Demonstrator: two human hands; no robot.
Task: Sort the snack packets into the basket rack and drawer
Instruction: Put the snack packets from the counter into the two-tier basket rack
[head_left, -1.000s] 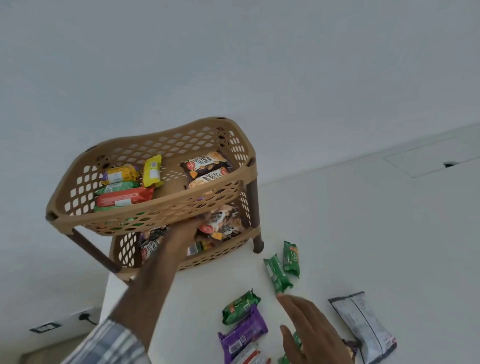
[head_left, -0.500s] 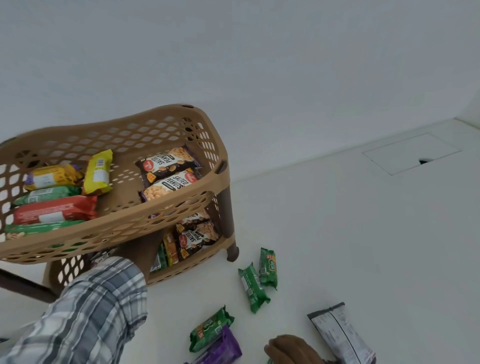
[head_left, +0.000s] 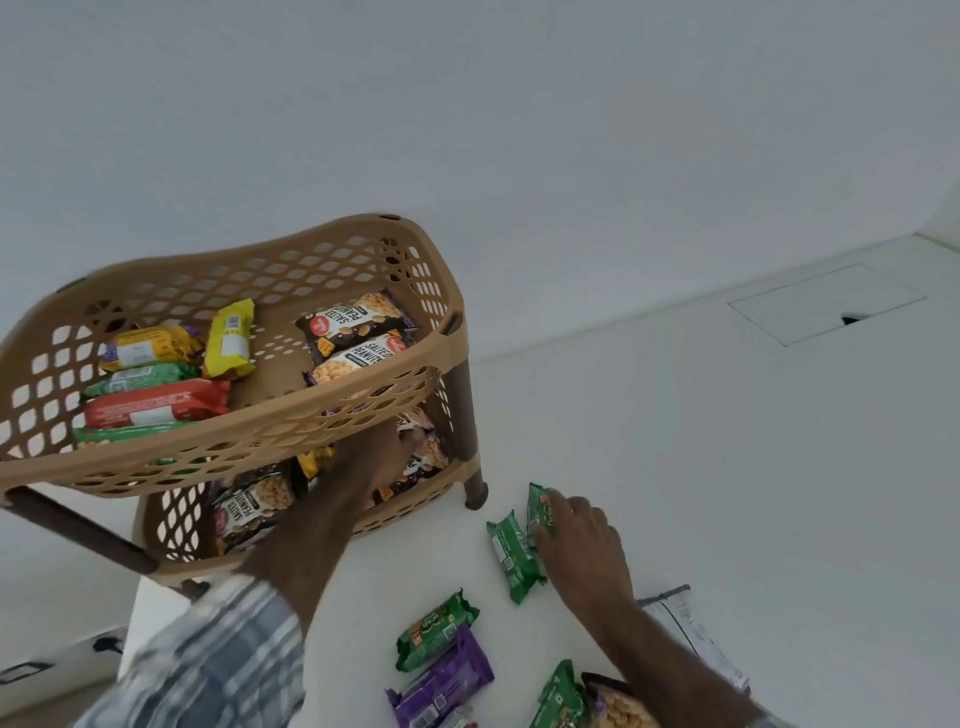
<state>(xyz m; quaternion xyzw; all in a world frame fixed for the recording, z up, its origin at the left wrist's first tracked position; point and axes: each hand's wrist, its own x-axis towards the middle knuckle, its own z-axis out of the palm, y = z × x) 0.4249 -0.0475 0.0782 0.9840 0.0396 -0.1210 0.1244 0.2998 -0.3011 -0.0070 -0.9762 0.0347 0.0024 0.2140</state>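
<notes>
The tan two-tier basket rack (head_left: 260, 431) stands on the white table. Its top tier holds yellow, green and red biscuit packets (head_left: 156, 400) and two salted peanut packets (head_left: 358, 332). More peanut packets (head_left: 254, 504) lie in the lower tier. My left hand (head_left: 374, 457) reaches into the lower tier with its fingers against a peanut packet (head_left: 423, 457); its grip is hidden. My right hand (head_left: 576, 540) lies over a green packet (head_left: 539, 512), fingers curled on it, and a second green packet (head_left: 511, 556) lies beside it.
Near the table's front lie another green packet (head_left: 434, 629), a purple packet (head_left: 441, 680), a green and a peanut packet (head_left: 566, 701), and a white pouch (head_left: 691, 634) under my right forearm. A recessed hatch (head_left: 826, 304) sits at the far right.
My right hand has moved from the front edge forward onto the pair of green packets. My left hand has pushed deeper to the right in the lower tier.
</notes>
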